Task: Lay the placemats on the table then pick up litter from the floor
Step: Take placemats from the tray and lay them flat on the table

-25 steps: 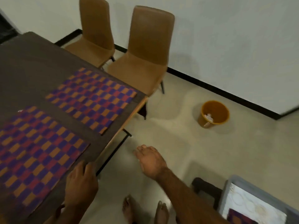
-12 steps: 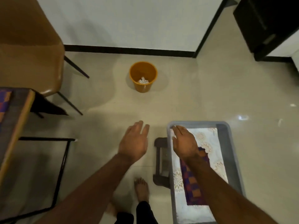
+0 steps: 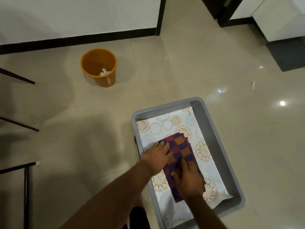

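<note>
Now both your hands sit flat on the folded purple-orange checked cloth placemat [image 3: 179, 156], long axis 11-to-5; left hand [image 3: 156, 157] at 9, right hand [image 3: 189, 180] at 5, nothing gripped.

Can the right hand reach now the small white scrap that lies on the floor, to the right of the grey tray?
Probably not without moving. The right hand rests on the checked placemat inside the grey tray, while the white scrap lies well beyond the tray's far right corner. The floor between is bare, so only distance hinders it.
</note>
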`<state>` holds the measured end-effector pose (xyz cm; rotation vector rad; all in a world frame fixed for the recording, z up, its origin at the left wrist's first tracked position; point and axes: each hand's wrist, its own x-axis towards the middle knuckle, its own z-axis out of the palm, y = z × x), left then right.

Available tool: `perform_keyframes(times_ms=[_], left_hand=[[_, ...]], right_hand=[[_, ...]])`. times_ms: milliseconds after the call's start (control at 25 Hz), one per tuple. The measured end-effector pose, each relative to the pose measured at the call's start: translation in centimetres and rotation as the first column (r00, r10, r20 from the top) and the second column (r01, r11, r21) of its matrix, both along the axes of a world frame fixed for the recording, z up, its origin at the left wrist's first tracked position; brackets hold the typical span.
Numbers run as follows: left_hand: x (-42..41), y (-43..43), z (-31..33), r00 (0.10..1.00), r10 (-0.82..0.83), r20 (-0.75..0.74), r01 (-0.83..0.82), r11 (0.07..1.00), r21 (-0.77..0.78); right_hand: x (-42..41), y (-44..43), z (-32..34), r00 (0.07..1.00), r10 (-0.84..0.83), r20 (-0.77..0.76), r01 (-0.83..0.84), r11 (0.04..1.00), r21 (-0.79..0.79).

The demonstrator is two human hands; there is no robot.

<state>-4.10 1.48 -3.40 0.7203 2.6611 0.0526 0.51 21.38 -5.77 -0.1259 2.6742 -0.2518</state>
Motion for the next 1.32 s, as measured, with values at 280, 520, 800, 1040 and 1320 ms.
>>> perform_keyframes(times_ms=[280,520,800,1040,1320], left_hand=[[-1.6,0.5,-1.0,0.996,-0.086,-0.005,0.085,0.996,-0.040],[-2.4,-0.2,-1.4,0.983,-0.182,-0.034,0.181,0.983,-0.044],[-2.4,-0.3,0.0,0.975,-0.212,-0.065,0.211,0.977,-0.021],[-3.5,-1.6,2.9,0.987,-0.162,0.020,0.162,0.987,-0.011],[-3.2,-2.7,3.6,0.968,-0.145,0.203,0.137,0.989,0.056]], right_hand=[[3.6,-2.7,-0.6,0.996,-0.087,-0.008,0.086,0.994,-0.060],[4.7,-3.1,-1.0,0.992,-0.123,-0.009,0.121,0.990,-0.077],[3.3,-2.4,1.1,0.988,-0.142,-0.055,0.139,0.989,-0.054],[1.8,-0.5,3.5,0.996,-0.063,0.062,0.072,0.986,-0.152],[1.7,0.3,4.6,0.982,-0.015,0.190,0.064,0.965,-0.254]])
